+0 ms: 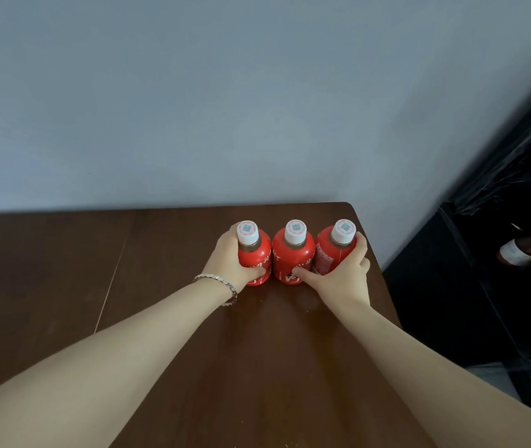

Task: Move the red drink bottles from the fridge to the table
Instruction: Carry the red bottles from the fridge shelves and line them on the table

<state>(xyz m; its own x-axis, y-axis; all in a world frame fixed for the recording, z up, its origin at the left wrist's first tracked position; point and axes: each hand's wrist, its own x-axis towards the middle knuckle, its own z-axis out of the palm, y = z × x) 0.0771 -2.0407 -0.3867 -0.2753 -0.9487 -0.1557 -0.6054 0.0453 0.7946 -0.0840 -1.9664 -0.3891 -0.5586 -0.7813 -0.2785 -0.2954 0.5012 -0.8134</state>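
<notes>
Three red drink bottles with white caps stand upright in a tight row near the far right corner of the dark wooden table [160, 318]. My left hand [229, 264], a bracelet on its wrist, grips the left bottle [257, 253]. The middle bottle [293, 257] stands between the other two, touching them. My right hand [341, 279] grips the right bottle [330, 253], and its thumb reaches across to the base of the middle one.
A grey-blue wall rises right behind the table. To the right stands a dark fridge or cabinet [483, 270] with a brown bottle [519, 250] and a red-topped item inside. The table's right edge runs close to the bottles.
</notes>
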